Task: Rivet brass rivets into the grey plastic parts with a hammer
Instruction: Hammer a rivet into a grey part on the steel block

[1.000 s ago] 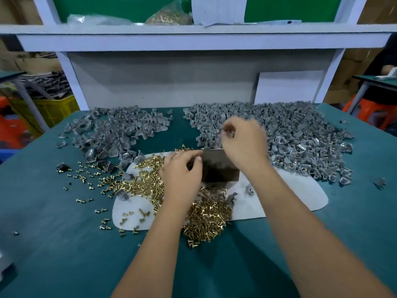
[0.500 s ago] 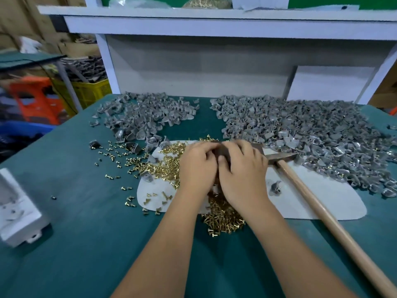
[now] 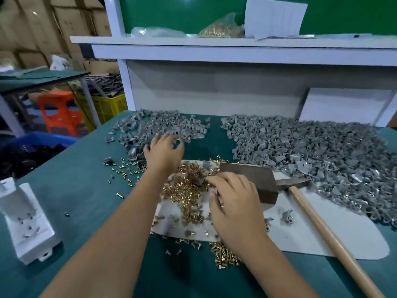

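Note:
My left hand (image 3: 164, 152) reaches forward over the left pile of grey plastic parts (image 3: 159, 127), fingers spread and loosely bent, holding nothing that I can see. My right hand (image 3: 234, 203) lies over the heap of brass rivets (image 3: 187, 190) on the white mat (image 3: 322, 229). Its fingertips touch the rivets beside a single grey part (image 3: 198, 180). The dark metal block (image 3: 249, 179) sits just right of that hand. Unheld, the hammer (image 3: 294, 183) lies on the mat with its wooden handle (image 3: 335, 244) running to the lower right.
A larger pile of grey parts (image 3: 318, 151) covers the right of the green table (image 3: 86, 190). Loose rivets (image 3: 123, 171) scatter left of the mat. A white plastic housing (image 3: 28, 220) stands at the left edge. A shelf with bags (image 3: 221, 29) rises behind.
Both hands were together at the block. My left hand has since swung out to the left pile, and my right hand has dropped onto the rivets. The view tilted up.

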### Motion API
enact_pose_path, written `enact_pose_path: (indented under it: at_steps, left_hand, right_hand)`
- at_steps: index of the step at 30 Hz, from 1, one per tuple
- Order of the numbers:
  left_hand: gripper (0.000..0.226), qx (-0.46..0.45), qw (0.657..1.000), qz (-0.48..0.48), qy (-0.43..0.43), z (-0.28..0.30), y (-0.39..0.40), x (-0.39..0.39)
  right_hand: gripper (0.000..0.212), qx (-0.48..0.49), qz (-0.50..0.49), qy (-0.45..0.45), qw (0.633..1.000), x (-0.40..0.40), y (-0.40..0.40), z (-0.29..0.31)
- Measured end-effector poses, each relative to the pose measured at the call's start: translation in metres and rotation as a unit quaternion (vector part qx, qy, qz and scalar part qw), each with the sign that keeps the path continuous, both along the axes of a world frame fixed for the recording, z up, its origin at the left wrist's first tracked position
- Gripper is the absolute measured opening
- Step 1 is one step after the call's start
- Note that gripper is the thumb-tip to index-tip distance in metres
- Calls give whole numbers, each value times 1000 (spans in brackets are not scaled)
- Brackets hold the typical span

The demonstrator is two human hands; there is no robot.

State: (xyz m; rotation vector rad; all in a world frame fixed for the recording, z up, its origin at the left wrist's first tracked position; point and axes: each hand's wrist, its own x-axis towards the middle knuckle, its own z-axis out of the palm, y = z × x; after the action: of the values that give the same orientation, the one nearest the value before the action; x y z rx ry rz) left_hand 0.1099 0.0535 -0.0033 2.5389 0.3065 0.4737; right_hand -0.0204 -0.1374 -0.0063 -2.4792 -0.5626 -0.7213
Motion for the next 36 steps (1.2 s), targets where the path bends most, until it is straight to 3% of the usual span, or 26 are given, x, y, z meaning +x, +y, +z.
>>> enact_pose_path:
  at_steps: [5, 8, 11, 14, 16, 19, 23, 26, 29, 36]
  left_hand:
    - [46, -60, 998, 14, -12, 4, 47, 21]
    - [47, -32, 999, 40, 1, 6, 79, 33]
    - [53, 30, 986, 146, 75, -1, 129, 47]
    - [62, -45, 955, 238, 170, -11, 176, 59]
    - [65, -69, 959, 195, 192, -17, 184, 72]
    - [63, -61, 985, 87, 137, -23, 171, 95]
    - [72, -103, 986, 131, 11, -25, 151, 110]
    - [58, -98, 992, 37, 70, -26, 146, 121]
    - [52, -58, 991, -63, 99, -30, 128, 125]
    - [41, -147, 986, -72, 31, -31, 100, 103]
  right_hand:
    - [38, -33, 26, 84, 996, 57, 47, 26]
    - [44, -49, 8, 175, 983, 106, 82, 35]
    - [51, -40, -13, 251, 967, 153, 112, 36]
    - [55, -43, -55, 305, 950, 194, 132, 34]
    - [58, -29, -78, 318, 945, 218, 141, 31]
    - [64, -13, -100, 332, 938, 250, 156, 25]
    - [67, -3, -96, 343, 934, 281, 171, 19]
    - [60, -25, -51, 366, 929, 299, 174, 9]
    - [51, -130, -19, 356, 925, 301, 179, -5]
    - [49, -155, -3, 328, 932, 272, 177, -8]
